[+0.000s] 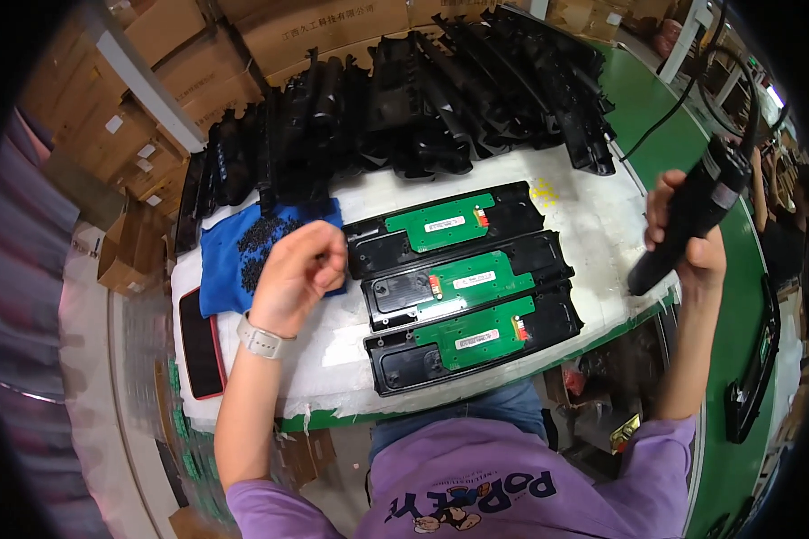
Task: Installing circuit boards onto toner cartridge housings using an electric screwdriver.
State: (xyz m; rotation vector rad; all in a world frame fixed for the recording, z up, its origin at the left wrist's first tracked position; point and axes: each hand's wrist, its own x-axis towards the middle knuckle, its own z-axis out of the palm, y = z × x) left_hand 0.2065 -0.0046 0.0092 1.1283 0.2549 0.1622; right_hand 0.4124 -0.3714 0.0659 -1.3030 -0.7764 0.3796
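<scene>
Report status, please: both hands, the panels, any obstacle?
Right hand gripping black corded tool. Left hand curled near blue cloth, contents unclear. Three black panels with green boards in a row, unobstructed.

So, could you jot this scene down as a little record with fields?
Left hand: fingers curled, beside the blue cloth; whether it grips something is unclear
Right hand: this one holds a black corded tool
Middle: three black panels, each with a green circuit board
On cloth: small black pieces
Far side: heaped black plastic parts
Left edge: red-rimmed phone
</scene>
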